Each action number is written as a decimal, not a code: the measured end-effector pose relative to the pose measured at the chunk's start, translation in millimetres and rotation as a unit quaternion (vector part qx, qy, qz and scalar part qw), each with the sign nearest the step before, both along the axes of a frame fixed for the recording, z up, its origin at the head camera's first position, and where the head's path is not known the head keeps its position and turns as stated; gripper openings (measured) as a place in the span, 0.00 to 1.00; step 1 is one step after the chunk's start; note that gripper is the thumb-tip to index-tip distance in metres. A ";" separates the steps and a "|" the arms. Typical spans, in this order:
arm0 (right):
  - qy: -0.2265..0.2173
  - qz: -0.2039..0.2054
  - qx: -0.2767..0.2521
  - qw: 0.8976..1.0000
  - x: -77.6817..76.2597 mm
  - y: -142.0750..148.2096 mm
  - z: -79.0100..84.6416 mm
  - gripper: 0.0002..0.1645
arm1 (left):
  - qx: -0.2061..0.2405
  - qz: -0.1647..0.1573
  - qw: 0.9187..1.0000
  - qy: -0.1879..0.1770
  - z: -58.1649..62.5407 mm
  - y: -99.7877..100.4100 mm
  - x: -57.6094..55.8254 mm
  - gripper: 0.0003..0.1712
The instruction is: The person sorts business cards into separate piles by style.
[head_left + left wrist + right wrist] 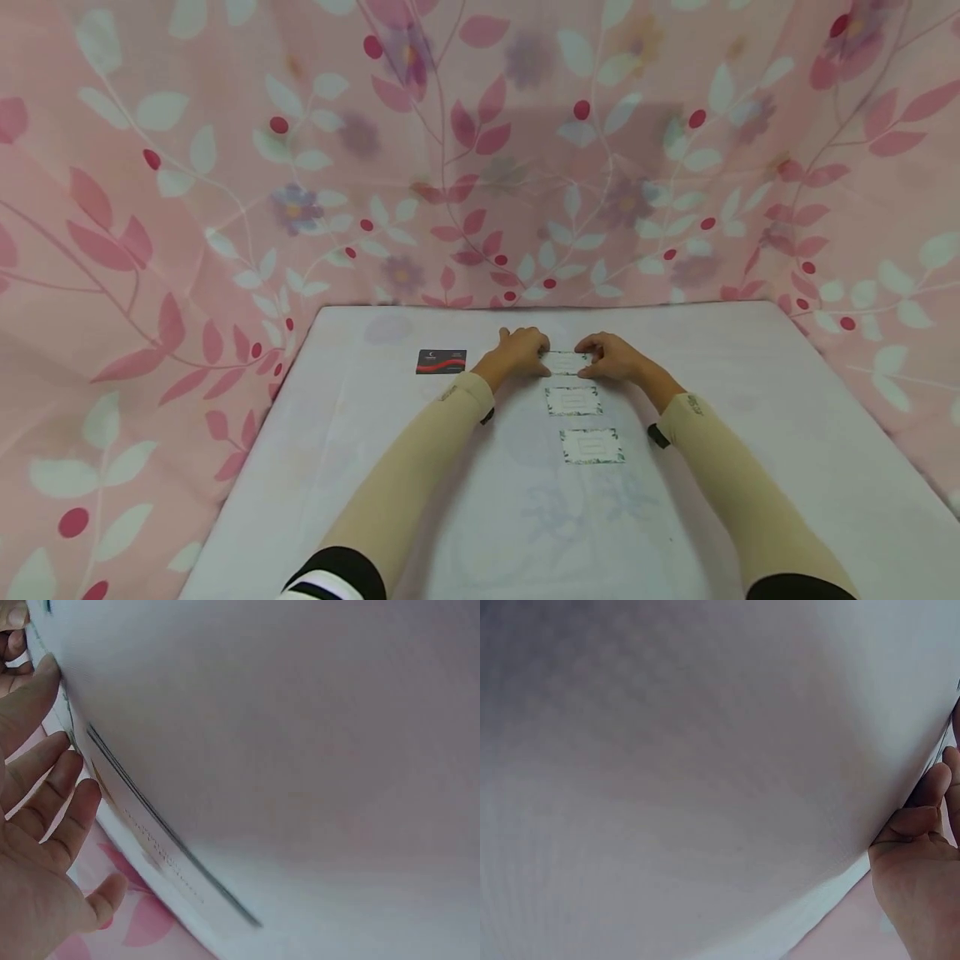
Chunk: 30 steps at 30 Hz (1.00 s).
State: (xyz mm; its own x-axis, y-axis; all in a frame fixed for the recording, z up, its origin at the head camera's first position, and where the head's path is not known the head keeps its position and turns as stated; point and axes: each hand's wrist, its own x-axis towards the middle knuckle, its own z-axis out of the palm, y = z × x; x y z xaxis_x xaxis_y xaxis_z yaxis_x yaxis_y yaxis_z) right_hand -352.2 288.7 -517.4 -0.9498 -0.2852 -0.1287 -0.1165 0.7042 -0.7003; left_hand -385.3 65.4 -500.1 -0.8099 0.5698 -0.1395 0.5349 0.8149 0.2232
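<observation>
On the white-covered table, a white card with a green leafy border [567, 363] lies at the head of a column of three alike. My left hand [519, 353] holds its left end between thumb and forefinger. At its right end, the thumb and fingers of my right hand [611, 358] hold the corners. In the left wrist view the other fingers of the left hand [45, 810] are spread. The right wrist view catches the right hand [919, 855] with bent fingers at its edge; the card there is barely visible. Nearer lie the second leafy card [573, 401] and third leafy card [592, 447].
A black card with a red wavy stripe [441, 362] lies left of the left hand. The white tablecloth [360, 517] has faint printed patterns. Behind the table's far edge hangs a pink floral curtain [525, 167], which also flanks both sides.
</observation>
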 end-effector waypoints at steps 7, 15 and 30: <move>0.000 -0.008 0.007 1.000 1.4 -0.2 -1.6 0.30 | -0.026 -0.006 0.999 0.023 0.8 1.4 2.9 0.25; -0.008 -0.007 -0.005 1.000 -2.0 -2.8 -1.6 0.29 | -0.029 -0.002 0.999 0.013 5.4 -2.2 1.8 0.25; -0.013 -0.007 0.008 1.000 -1.3 -3.9 -0.2 0.28 | -0.014 0.004 1.000 0.003 0.2 0.3 0.9 0.25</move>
State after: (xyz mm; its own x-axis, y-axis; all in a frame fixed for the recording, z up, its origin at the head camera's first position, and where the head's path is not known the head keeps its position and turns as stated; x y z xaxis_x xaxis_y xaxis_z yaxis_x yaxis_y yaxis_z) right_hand -353.5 284.8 -517.6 -0.9500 -0.2695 -0.1577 -0.0887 0.7170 -0.6914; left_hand -384.4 65.7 -499.9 -0.8155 0.5591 -0.1495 0.5295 0.8251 0.1970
